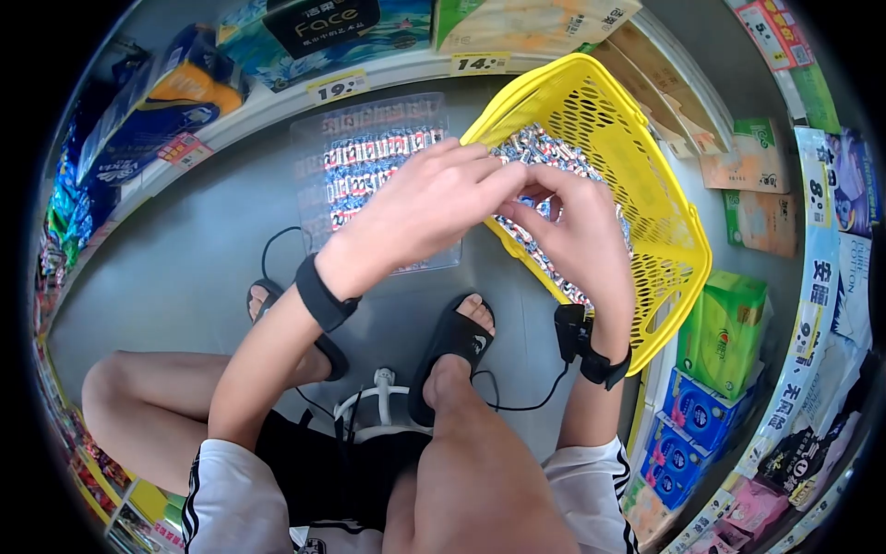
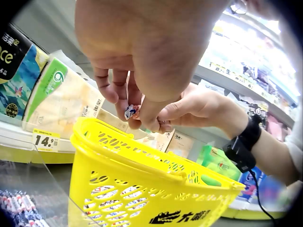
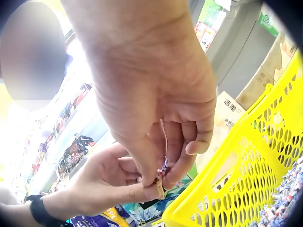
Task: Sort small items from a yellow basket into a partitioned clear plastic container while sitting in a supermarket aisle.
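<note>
My left hand [image 1: 425,198] and right hand [image 1: 581,222] meet fingertip to fingertip over the near-left rim of a yellow plastic basket [image 1: 669,222]. Between them is a small wrapped candy [image 3: 163,172] in a white, blue and red wrapper, pinched by the right thumb and fingers, with the left thumb and fingers gripping at its lower end. In the left wrist view, a candy wrapper [image 2: 131,112] shows among the left fingers. Loose wrapped candies [image 1: 544,148] fill the basket's bottom. Left of it, a clear plastic box [image 1: 441,257] holds candies [image 1: 369,185] laid in rows.
Shelves with tissue packs [image 1: 323,37] and price tags [image 1: 337,88] curve around the back and right. Green packs [image 1: 724,332] and blue packs [image 1: 692,411] stand at the right. A stool's white base [image 1: 383,397], sandalled feet [image 1: 461,342] and a black cable [image 1: 526,406] lie below.
</note>
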Available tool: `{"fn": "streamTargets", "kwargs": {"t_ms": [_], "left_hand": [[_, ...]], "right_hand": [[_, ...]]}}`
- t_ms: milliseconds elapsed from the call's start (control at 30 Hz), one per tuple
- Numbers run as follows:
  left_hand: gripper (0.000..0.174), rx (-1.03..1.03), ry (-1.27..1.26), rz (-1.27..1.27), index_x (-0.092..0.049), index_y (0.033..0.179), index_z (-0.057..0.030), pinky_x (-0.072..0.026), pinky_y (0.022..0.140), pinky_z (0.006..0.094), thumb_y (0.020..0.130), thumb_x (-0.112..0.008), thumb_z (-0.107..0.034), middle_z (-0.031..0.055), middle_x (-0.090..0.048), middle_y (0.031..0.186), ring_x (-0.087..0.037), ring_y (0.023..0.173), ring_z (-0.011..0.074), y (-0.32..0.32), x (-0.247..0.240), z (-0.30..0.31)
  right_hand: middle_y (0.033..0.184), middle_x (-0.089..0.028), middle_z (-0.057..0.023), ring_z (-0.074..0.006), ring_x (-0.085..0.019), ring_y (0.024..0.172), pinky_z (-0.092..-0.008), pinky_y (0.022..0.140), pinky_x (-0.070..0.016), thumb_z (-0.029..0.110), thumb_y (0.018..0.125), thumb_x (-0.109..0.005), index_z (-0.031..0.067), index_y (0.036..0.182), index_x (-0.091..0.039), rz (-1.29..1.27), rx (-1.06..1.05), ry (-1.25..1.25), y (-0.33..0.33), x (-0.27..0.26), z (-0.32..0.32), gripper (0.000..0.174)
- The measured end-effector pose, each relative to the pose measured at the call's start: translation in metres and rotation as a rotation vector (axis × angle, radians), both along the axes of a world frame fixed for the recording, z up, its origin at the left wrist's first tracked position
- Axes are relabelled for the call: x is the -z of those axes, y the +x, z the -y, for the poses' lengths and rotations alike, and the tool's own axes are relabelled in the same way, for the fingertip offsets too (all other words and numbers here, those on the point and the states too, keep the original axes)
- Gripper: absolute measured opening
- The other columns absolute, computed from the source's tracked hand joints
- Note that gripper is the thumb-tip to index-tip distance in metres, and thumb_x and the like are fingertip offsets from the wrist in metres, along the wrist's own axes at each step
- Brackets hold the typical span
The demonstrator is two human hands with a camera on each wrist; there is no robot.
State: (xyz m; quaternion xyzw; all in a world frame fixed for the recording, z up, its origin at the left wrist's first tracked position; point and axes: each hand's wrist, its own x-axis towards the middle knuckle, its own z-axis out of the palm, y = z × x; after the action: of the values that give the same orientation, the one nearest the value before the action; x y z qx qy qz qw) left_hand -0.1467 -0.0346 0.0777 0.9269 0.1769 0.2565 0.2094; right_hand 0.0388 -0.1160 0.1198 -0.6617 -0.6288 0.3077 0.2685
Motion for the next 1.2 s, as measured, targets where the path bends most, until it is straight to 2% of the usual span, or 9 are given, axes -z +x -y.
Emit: {"fn": "streamTargets", "kwargs": {"t_ms": [200,333,533,800,867,1033,1100,1133,1200], "left_hand": [[0.028,-0.044,-0.095,-0.037,-0.058,0.097,-0.0060,-0.0537,0.078,0.0432,0.084,-0.081,-0.015,0.0108,-0.068,0.089,-0.068,0.088,0.0335,-0.043,0.000,-0.011],[0.026,-0.044,-0.171,-0.091,-0.060,0.098,-0.0051,-0.0538,0.079,0.0443,0.085,-0.080,-0.015,0.0117,-0.068,0.090,-0.068,0.089,0.0352,-0.071,0.010,-0.016],[0.025,0.012,-0.240,-0.183,-0.064,0.104,-0.0045,-0.0535,0.082,0.0459,0.086,-0.079,-0.015,0.0128,-0.068,0.093,-0.067,0.093,0.0363,-0.099,0.026,-0.020],[0.018,0.112,-0.238,-0.188,-0.066,0.102,-0.0006,-0.0528,0.083,0.0465,0.086,-0.074,-0.003,0.0152,-0.067,0.093,-0.067,0.094,0.0366,-0.096,0.075,-0.022],[0.018,0.126,-0.242,-0.205,-0.066,0.102,-0.0004,-0.0531,0.083,0.0463,0.085,-0.073,-0.001,0.0153,-0.067,0.092,-0.067,0.095,0.0368,-0.094,0.090,-0.022],[0.018,0.162,-0.388,-0.278,-0.066,0.102,0.0004,-0.0538,0.083,0.0459,0.085,-0.072,0.001,0.0155,-0.067,0.090,-0.068,0.097,0.0378,-0.095,0.128,-0.026],[0.026,0.199,-0.447,-0.341,-0.065,0.109,-0.0006,-0.0549,0.084,0.0461,0.085,-0.072,0.003,0.0158,-0.068,0.101,-0.068,0.100,0.0373,-0.097,0.142,-0.026],[0.026,0.199,-0.449,-0.341,-0.065,0.109,-0.0006,-0.0549,0.084,0.0461,0.085,-0.072,0.003,0.0158,-0.068,0.101,-0.068,0.100,0.0373,-0.098,0.148,-0.023],[0.039,0.134,-0.343,-0.338,-0.063,0.120,-0.0018,-0.0553,0.089,0.0458,0.083,-0.073,0.004,0.0165,-0.065,0.120,-0.066,0.110,0.0365,-0.102,0.160,-0.017]], "right_hand": [[0.089,-0.077,-0.0191,-0.0337,-0.077,0.081,-0.0391,0.075,-0.0605,0.007,0.087,-0.078,-0.0009,0.100,-0.076,-0.041,-0.087,0.070,-0.033,0.017,-0.014,0.016],[0.083,-0.075,-0.0207,-0.0392,-0.074,0.076,-0.0462,0.071,-0.0594,0.010,0.087,-0.077,-0.0007,0.095,-0.076,0.031,-0.087,0.072,-0.059,0.036,-0.016,0.013],[0.088,-0.075,-0.0208,-0.0396,-0.073,0.080,-0.0486,0.075,-0.0584,0.010,0.088,-0.077,-0.0016,0.092,-0.075,0.101,-0.095,0.073,-0.084,0.053,-0.009,0.013],[0.086,-0.072,-0.0176,-0.0386,-0.074,0.082,-0.0484,0.072,-0.0593,0.015,0.086,-0.081,0.0005,0.093,-0.075,0.233,0.044,-0.007,-0.112,0.105,0.013,0.017],[0.087,-0.074,-0.0141,-0.0352,-0.074,0.078,-0.0462,0.071,-0.0578,0.019,0.085,-0.083,0.0024,0.097,-0.079,0.294,0.113,-0.027,-0.117,0.125,0.017,0.021],[0.090,-0.073,-0.0162,-0.0384,-0.074,0.082,-0.0485,0.075,-0.0585,0.016,0.087,-0.081,0.0027,0.096,-0.078,0.281,0.192,-0.069,-0.131,0.164,0.023,0.016],[0.090,-0.073,-0.0181,-0.0396,-0.074,0.082,-0.0491,0.075,-0.0589,0.015,0.087,-0.080,0.0008,0.094,-0.077,0.304,0.181,-0.065,-0.138,0.178,0.024,0.016],[0.089,-0.073,-0.0199,-0.0409,-0.074,0.082,-0.0496,0.075,-0.0593,0.013,0.087,-0.079,-0.0011,0.093,-0.076,0.327,0.167,-0.061,-0.140,0.184,0.025,0.015],[0.089,-0.072,-0.0217,-0.0422,-0.074,0.082,-0.0499,0.074,-0.0598,0.011,0.087,-0.078,-0.0026,0.090,-0.074,0.367,0.145,-0.104,-0.141,0.196,0.024,0.015]]}}
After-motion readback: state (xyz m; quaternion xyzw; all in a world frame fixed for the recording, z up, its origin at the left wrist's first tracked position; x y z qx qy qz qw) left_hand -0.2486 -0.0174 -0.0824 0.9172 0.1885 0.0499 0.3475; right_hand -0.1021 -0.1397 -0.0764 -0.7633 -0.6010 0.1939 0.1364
